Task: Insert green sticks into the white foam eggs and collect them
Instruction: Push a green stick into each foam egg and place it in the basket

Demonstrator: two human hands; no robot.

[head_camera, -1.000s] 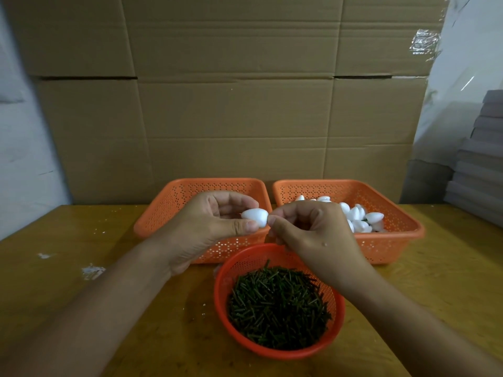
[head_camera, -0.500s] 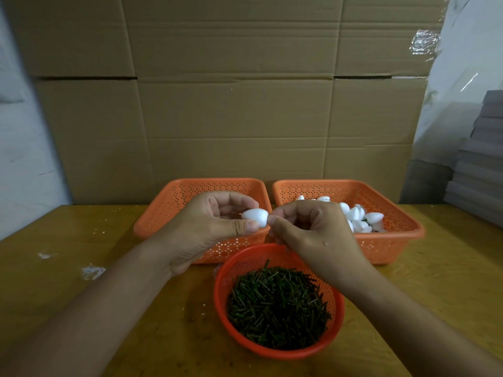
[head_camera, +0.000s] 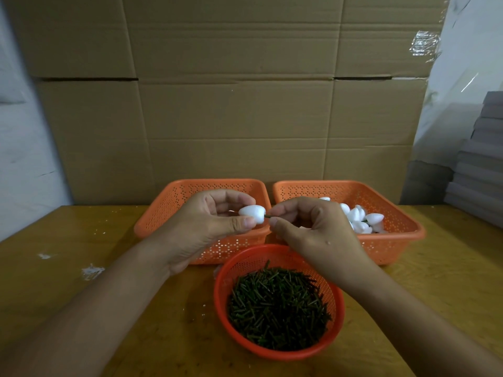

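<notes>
1. At the centre of the frame the left hand [head_camera: 206, 227] held one white foam egg [head_camera: 252, 213] pinched between thumb and fingers, raised above the near rim of the left orange basket [head_camera: 174, 202].

2. The right hand [head_camera: 313, 235] was just beside it, fingertips pinched on a green stick [head_camera: 267, 216]. Only a short dark stub showed between the fingertips and the blunt end of the egg. The stick touched the egg there, and I judged it to be partly in, though how deep I could not tell.

3. So the step in hand looked like the push-in of this one stick, not yet finished and the egg not yet dropped anywhere.

4. In the right orange basket [head_camera: 402, 202], right of centre, lay a heap of foam eggs [head_camera: 362, 221]. A few dark bits showed among them, so these may have been finished ones, but it was too small to be sure.

5. The inside of the left basket was mostly hidden behind the hand, so I could not say what it held.

6. The round red basket [head_camera: 337, 322] at lower centre of the table [head_camera: 81, 308] was heaped with loose green sticks [head_camera: 277, 306], which suggested plenty of work remained.
</notes>
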